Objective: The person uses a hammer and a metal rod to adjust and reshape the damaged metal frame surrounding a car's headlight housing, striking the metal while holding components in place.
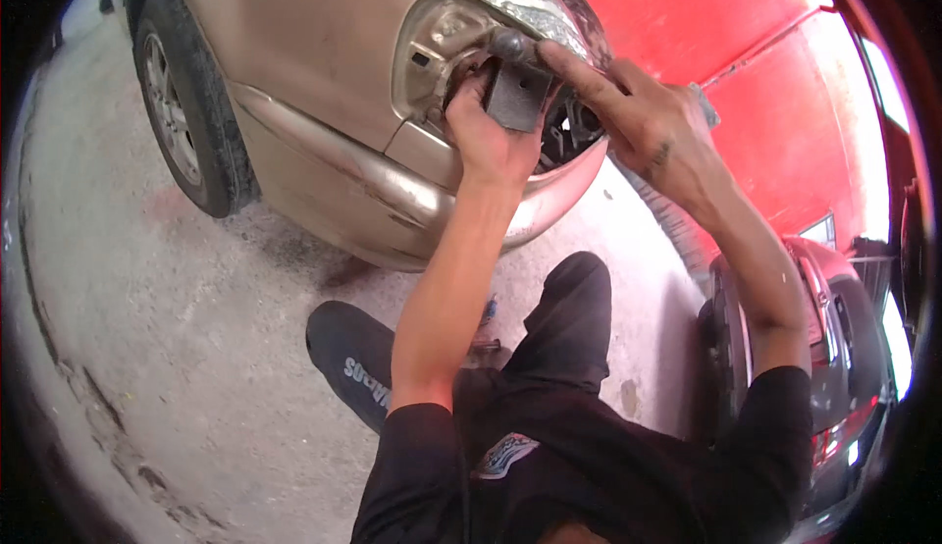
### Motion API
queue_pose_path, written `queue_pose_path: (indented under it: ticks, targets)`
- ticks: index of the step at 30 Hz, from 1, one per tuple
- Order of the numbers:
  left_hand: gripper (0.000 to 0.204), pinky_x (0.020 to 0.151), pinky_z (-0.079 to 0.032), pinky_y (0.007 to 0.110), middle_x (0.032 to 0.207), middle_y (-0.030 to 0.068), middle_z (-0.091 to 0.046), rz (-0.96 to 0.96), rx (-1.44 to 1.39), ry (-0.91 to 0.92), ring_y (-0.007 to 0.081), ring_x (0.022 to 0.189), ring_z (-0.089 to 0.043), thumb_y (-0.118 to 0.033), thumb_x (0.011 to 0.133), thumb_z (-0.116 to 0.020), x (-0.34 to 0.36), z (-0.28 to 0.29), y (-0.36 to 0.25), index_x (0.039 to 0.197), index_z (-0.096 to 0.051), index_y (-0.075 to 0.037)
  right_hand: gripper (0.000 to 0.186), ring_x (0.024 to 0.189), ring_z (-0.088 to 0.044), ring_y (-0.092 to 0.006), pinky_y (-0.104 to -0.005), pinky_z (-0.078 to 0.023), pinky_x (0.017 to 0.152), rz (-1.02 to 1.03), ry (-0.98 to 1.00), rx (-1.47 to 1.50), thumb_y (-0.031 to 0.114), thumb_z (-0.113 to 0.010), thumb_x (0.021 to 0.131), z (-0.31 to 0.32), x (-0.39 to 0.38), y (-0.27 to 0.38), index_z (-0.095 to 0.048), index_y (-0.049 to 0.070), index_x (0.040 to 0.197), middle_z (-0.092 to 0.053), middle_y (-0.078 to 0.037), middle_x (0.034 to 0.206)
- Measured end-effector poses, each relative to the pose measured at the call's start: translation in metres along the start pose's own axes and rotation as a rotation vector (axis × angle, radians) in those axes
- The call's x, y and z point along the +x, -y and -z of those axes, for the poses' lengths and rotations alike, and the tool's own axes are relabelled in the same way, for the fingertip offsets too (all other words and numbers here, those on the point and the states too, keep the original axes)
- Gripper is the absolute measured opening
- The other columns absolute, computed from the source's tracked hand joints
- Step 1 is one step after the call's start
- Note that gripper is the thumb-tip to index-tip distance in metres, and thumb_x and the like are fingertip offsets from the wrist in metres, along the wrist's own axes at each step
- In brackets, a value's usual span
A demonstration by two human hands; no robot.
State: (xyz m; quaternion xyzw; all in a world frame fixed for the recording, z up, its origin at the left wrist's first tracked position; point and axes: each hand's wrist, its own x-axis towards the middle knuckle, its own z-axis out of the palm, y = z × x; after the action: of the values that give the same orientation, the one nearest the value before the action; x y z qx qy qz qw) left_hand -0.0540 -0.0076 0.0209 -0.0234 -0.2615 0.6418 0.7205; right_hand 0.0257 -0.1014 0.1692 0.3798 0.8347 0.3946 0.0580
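Observation:
My right hand is closed around a hammer, its index finger stretched along it. The hammer's rounded grey head sits at the lamp opening in the corner of a beige car. Just below the head, my left hand grips a flat dark grey metal block against the opening. Its fingers are partly hidden behind the block. Above the opening, the body panel has a shiny bare-metal patch. Whether the hammer touches the block or the panel I cannot tell.
Below the opening runs the car's bumper, with a wheel to the left. A red wall stands behind at the right. Another, dark red vehicle is at the lower right. My knees are bent over the concrete floor.

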Motion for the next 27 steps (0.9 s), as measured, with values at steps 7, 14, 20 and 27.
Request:
queue_pose_path:
  ticks: [7,14,20,27]
  targets:
    - [0.036,0.096,-0.057,0.049,0.120,0.0106,-0.070,-0.083,-0.040,-0.052,0.0298,0.108,-0.068,-0.023,0.099,-0.042,-0.007,-0.009,-0.001,0.123,-0.064,-0.008,0.069,0.065,-0.062,-0.0268,-0.0383,-0.050,0.056,0.100,-0.261,-0.017,0.000,-0.070,0.084,0.021,-0.005,0.004,-0.056,0.023,0.148,-0.057,-0.010,0.078]
    - [0.035,0.097,-0.055,0.049,0.120,0.0099,-0.069,-0.091,-0.029,0.044,0.0296,0.112,-0.066,-0.025,0.102,-0.039,-0.003,-0.003,0.002,0.123,-0.063,-0.009,0.072,0.060,-0.058,-0.0253,-0.0400,-0.048,0.053,0.095,-0.211,0.107,0.000,-0.070,0.085,0.023,0.013,0.007,-0.053,0.026,0.151,-0.053,-0.009,0.074]
    - [0.031,0.090,-0.056,0.046,0.115,0.0089,-0.069,-0.035,-0.051,-0.133,0.0271,0.104,-0.066,-0.027,0.102,-0.041,-0.021,-0.008,0.004,0.118,-0.063,-0.012,0.076,0.060,-0.058,-0.0248,-0.0409,-0.049,0.054,0.145,-0.230,0.091,-0.002,-0.072,0.083,0.040,0.010,0.013,-0.054,0.029,0.150,-0.053,-0.008,0.074]
    - [0.030,0.085,-0.057,0.044,0.110,0.0064,-0.070,-0.071,-0.039,-0.095,0.0252,0.098,-0.067,-0.029,0.102,-0.044,-0.013,0.002,0.009,0.117,-0.064,-0.013,0.077,0.061,-0.059,-0.0250,-0.0401,-0.052,0.056,0.140,-0.149,0.037,-0.002,-0.070,0.084,0.024,0.007,0.001,-0.052,0.032,0.151,-0.055,-0.007,0.076]
